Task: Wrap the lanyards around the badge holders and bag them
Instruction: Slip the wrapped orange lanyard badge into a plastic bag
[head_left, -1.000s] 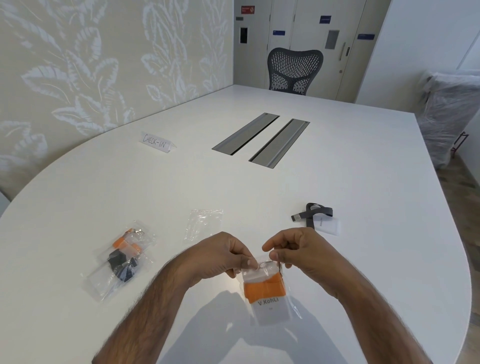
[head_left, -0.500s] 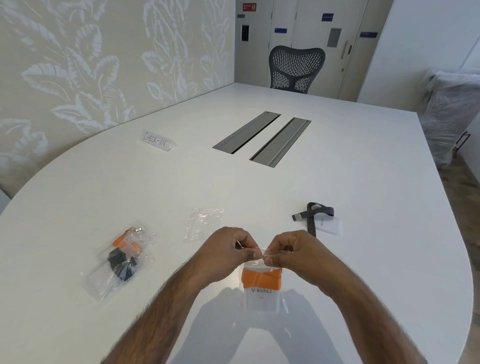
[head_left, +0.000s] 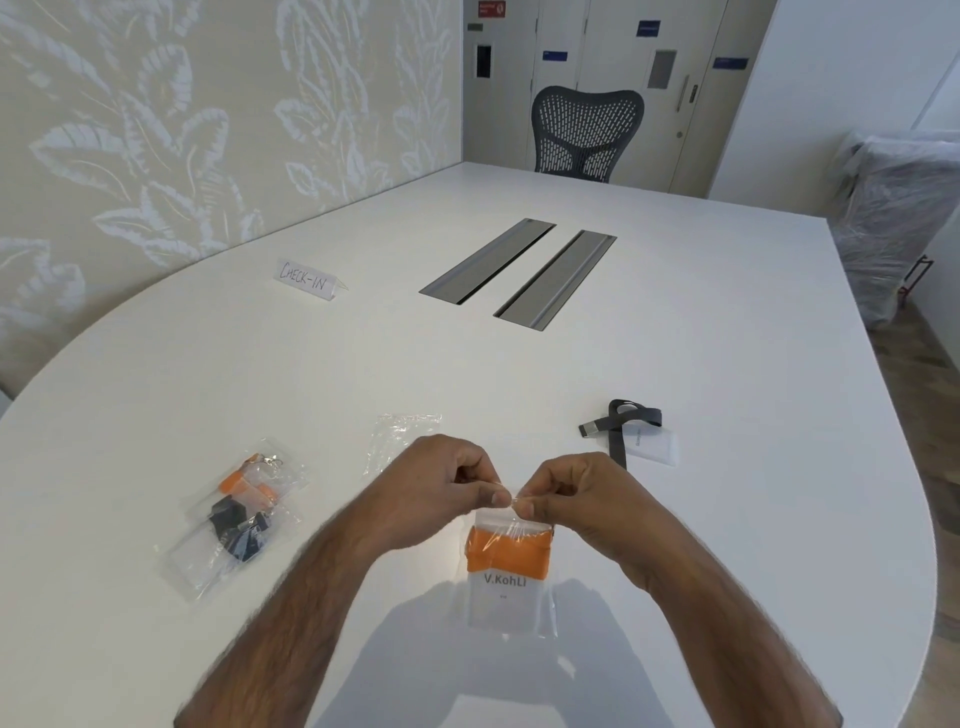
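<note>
Moved since earlier: both hands have drawn together along the bag's mouth; fingertips that were apart now nearly meet at its middle.
Left hand: thumb and forefinger pinch the top edge of the clear bag, the other fingers curled.
Right hand: pinches the same edge just beside the left.
Bag: hangs upright from the two pinches over the desk (whether its lower end touches cannot be told).
Contents: badge holder marked "V.Kohli", with the orange lanyard wound round its upper part, wholly inside.
Step in hand: judged to be pressing the seal shut.
Doing it well: keep the wound lanyard below the strip, press from the middle outward to each corner, and let trapped air out before the last corner closes.
Remaining: the grey lanyard and its holder lie unwrapped to the right, and an empty bag waits beyond the left hand; filled bags lie at left.
</note>
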